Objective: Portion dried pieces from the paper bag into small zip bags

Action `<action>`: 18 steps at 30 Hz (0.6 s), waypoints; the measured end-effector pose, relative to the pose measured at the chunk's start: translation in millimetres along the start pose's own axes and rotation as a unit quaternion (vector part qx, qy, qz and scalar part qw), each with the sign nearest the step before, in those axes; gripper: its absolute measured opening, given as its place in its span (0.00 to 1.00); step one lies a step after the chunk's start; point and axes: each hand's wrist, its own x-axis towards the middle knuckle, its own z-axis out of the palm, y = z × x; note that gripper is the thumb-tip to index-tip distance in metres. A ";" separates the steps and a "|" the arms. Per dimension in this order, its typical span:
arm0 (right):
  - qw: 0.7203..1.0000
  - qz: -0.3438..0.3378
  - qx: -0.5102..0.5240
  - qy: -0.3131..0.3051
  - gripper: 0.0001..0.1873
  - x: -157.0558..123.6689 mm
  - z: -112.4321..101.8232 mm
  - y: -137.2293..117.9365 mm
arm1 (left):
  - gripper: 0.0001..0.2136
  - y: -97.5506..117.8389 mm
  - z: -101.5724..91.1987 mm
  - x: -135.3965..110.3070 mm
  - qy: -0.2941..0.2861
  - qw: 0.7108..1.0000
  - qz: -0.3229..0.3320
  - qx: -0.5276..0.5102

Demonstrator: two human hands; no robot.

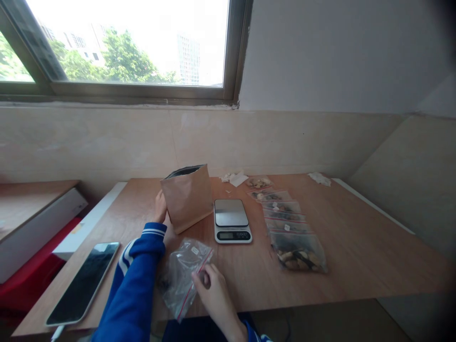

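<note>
My left hand (160, 207), in a blue sleeve with white stripes, holds the left side of an open brown paper pouch (187, 195) that stands upright on the wooden table (356, 247). My right hand (213, 287) pinches the edge of a clear zip bag (182, 273) with a red seal strip, lying near the front edge. A small digital kitchen scale (232, 220) sits just right of the pouch, nothing on its platform.
A row of several clear zip bags with brown pieces inside (287, 223) runs from the back to the right of the scale. A phone (84, 281) lies at the front left. Crumpled white paper (234, 178) and another scrap (319, 178) sit at the back.
</note>
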 end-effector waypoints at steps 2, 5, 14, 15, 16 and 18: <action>0.999 -0.002 0.030 0.012 0.15 11.6 1.3 2.8 | 0.12 1.0 -3.0 -5.6 0.049 0.998 -0.028 -0.017; 0.994 -0.011 0.098 0.044 0.17 27.2 -9.0 1.3 | 0.10 7.5 -14.4 -32.2 0.158 0.986 -0.033 -0.042; 0.980 -0.122 0.156 0.038 0.13 72.8 -77.5 -46.6 | 0.21 24.7 4.9 -153.5 -0.165 0.957 -0.161 -0.175; 0.978 -0.137 0.154 0.034 0.13 78.8 -82.1 -48.3 | 0.25 25.1 11.7 -161.1 -0.217 0.930 -0.203 -0.215; 0.977 -0.150 0.150 0.025 0.12 84.7 -85.9 -48.3 | 0.29 25.5 18.4 -166.6 -0.257 0.905 -0.239 -0.240; 0.977 -0.159 0.142 -0.021 0.13 95.8 -91.3 -43.8 | 0.33 26.0 31.1 -172.1 -0.275 0.880 -0.287 -0.261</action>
